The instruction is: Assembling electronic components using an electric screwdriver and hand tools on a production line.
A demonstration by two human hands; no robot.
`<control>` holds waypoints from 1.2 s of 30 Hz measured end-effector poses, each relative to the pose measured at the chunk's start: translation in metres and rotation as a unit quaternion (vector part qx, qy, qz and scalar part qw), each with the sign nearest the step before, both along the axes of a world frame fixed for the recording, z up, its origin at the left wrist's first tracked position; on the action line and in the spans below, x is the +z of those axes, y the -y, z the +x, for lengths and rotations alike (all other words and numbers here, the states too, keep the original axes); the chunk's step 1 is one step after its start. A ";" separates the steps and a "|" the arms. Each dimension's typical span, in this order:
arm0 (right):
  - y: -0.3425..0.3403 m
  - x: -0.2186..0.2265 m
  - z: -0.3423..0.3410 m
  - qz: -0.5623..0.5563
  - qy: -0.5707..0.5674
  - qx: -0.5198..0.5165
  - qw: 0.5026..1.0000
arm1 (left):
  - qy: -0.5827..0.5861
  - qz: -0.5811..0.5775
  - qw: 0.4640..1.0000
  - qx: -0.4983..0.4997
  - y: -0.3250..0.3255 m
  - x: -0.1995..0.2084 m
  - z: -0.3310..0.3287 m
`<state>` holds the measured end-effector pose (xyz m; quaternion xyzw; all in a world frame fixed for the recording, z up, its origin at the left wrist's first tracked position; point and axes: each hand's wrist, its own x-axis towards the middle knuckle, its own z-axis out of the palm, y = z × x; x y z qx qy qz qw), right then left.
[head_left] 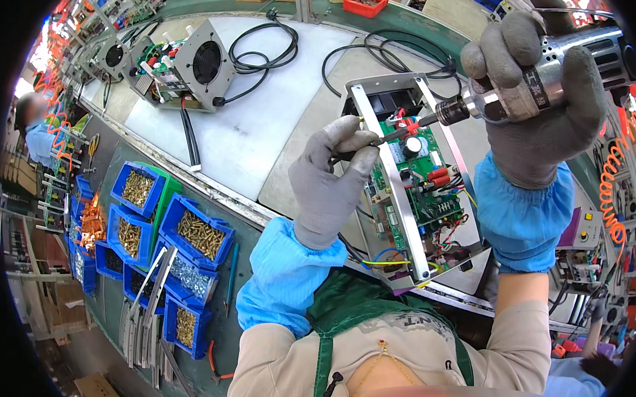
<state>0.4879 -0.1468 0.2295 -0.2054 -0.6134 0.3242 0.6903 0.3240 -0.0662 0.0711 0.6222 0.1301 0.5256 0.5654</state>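
My right hand (535,101), in a grey glove, is wrapped round a silver power screwdriver (496,101) at the upper right. Its long dark bit (424,121) points left, across an open metal chassis (397,195). Gloved in grey too, my left hand (333,181) has its thumb and fingers pinched together at the bit's tip, over the chassis's left rail. Whatever is between those fingertips is too small and covered to make out. Inside the chassis are a green circuit board (415,167), red parts and coloured wires.
Left of me, several blue bins (201,232) hold brass-coloured screws and other small hardware, beside metal strips (146,319) and a blue pen-like tool (232,276). A second unit with a fan (207,62) stands at the back. Black cables (271,51) lie coiled on the bench.
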 end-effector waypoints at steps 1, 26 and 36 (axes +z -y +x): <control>-0.002 0.000 0.000 0.004 -0.003 -0.006 1.000 | -0.015 0.012 1.000 0.012 -0.003 0.002 0.000; -0.063 0.003 -0.023 -0.052 -0.046 -0.341 0.938 | -0.188 0.082 0.977 -0.064 -0.072 -0.008 0.045; -0.076 0.021 -0.039 -0.151 -0.067 -0.342 0.925 | -0.195 0.076 0.976 -0.057 -0.069 -0.007 0.047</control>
